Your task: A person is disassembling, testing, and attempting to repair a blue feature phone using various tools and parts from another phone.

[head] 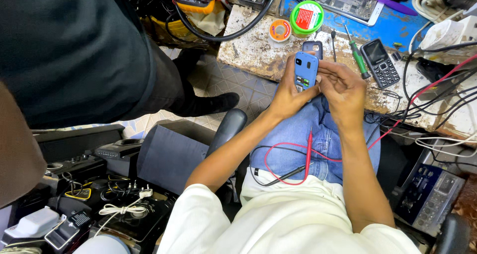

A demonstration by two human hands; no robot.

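Above the lap, just near the bench (pixel 248 55) edge, both hands are holding a small blue phone (pixel 305 70) upright, its back facing the camera. The left hand (pixel 288 95) is wrapping around its left side and lower end, fingers closed on it. The right hand (pixel 343 87) is curling against its right edge, fingertips pressing the case. The blue shell is showing a dark camera window near the top and a small opening lower down. Farther right on the bench, a black keypad phone (pixel 380 63) is lying beside a green screwdriver (pixel 357 55).
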